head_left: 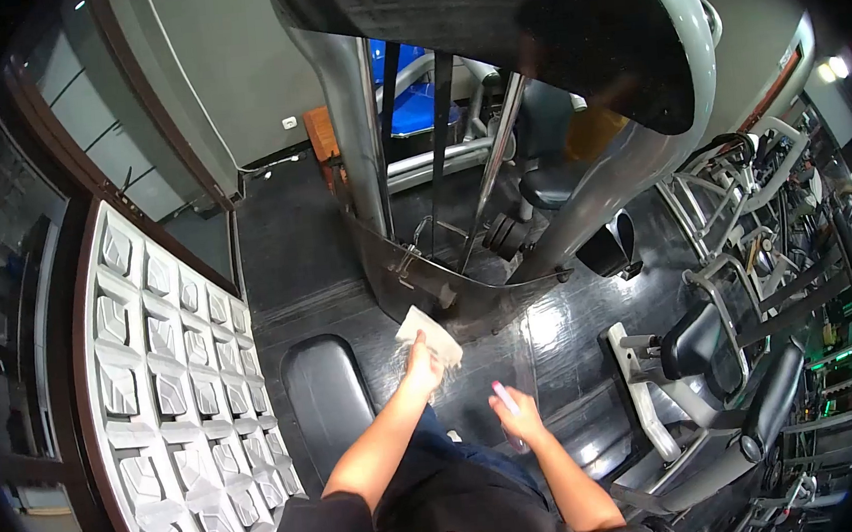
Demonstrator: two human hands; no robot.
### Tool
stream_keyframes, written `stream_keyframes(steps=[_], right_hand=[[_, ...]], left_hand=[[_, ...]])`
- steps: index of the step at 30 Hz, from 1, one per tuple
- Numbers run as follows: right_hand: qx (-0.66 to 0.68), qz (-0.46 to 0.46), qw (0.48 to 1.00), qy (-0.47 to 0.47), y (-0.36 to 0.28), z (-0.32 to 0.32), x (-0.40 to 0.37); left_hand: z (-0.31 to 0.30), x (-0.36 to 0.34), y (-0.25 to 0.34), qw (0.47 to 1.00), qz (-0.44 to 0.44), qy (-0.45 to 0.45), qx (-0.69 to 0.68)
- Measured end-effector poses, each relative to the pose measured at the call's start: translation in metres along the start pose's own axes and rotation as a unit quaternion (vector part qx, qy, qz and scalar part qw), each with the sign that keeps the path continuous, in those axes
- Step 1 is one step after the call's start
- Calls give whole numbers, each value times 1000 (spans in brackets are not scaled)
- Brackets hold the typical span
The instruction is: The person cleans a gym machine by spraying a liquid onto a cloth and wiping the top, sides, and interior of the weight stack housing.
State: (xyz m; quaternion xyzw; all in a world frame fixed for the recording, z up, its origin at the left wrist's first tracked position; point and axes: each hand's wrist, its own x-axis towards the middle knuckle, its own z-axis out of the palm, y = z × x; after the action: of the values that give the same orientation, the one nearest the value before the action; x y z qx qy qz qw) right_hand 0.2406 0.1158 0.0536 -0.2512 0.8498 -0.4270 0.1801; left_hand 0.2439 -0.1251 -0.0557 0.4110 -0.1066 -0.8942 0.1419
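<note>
My left hand (422, 368) is closed on a cream-coloured cloth (434, 337), which looks folded, with a loose edge hanging below. In my right hand (520, 417) is a slim whitish bottle with a pink top (502, 393), held tilted with the fingers wrapped round it. Both hands are in front of my body, apart from each other. Beyond them stands a large grey and black weight machine (427, 284), and neither hand touches it. A black padded bench seat (326, 394) lies to the left of my left hand.
A white panel of sculpted squares (170, 386) lines the left side, beside a door (104, 111). On the right is a machine with black pads and a pale frame (646, 389). A blue seat (422, 111) shows behind the weight machine. The floor (294, 246) is dark and shiny.
</note>
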Motion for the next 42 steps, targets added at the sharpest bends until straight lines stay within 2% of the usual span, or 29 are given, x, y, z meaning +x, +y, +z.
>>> stream_keyframes(steps=[1,2,3,4,6,8,10,13,16,17,18,20,22,24,26,27,30,32,34,36,39,42], right_hand=[[0,5,1000,3,6,-2,-12],[0,97,994,-40,10,-4,-26],[-1,186,979,-82,12,-6,-37],[-2,190,979,-79,14,-7,-46],[50,148,987,-40,16,-4,-60],[44,150,987,-49,33,1,-69],[67,209,974,-50,29,0,-76],[41,197,978,-53,20,-4,-72],[21,182,981,-67,19,1,-71],[16,173,982,-75,18,2,-70],[12,164,983,-82,16,3,-67],[-23,152,984,-92,3,1,-64],[-30,124,987,-94,-1,3,-65],[-22,127,985,-114,-6,-1,-67],[-15,123,984,-130,-7,-1,-68],[-20,125,983,-132,-14,-5,-68],[-14,144,983,-116,-19,-9,-68],[1,158,981,-115,-21,-11,-70],[11,132,985,-114,-10,-9,-67],[9,130,985,-115,-9,-8,-64],[-12,120,986,-117,-16,-9,-57],[2,122,984,-129,-20,-9,-54]], left_hand=[[16,18,2,997,17,58,54],[36,33,8,987,33,116,109],[63,38,20,996,39,68,43],[94,29,33,998,45,18,-27],[157,-37,58,999,24,29,-37],[142,-57,54,991,107,-79,-29],[112,-82,59,974,128,-183,-29],[92,-114,79,991,83,-98,-46],[74,-101,78,996,69,-38,-45],[53,-74,67,991,86,-90,-54],[49,-62,60,990,86,-91,-59],[54,-50,42,996,29,-80,-6],[80,-38,32,1000,-11,-25,-2],[105,-17,33,999,5,-29,-39],[120,-11,40,989,54,-102,-95],[121,-30,48,982,67,-139,-105],[118,-106,81,984,47,-163,-45],[88,-107,88,987,49,-153,-1],[55,-93,82,987,32,-158,-26],[34,-87,72,991,3,-127,-46],[37,-72,43,995,-35,-86,-45],[74,-52,23,994,-65,-28,-83]])
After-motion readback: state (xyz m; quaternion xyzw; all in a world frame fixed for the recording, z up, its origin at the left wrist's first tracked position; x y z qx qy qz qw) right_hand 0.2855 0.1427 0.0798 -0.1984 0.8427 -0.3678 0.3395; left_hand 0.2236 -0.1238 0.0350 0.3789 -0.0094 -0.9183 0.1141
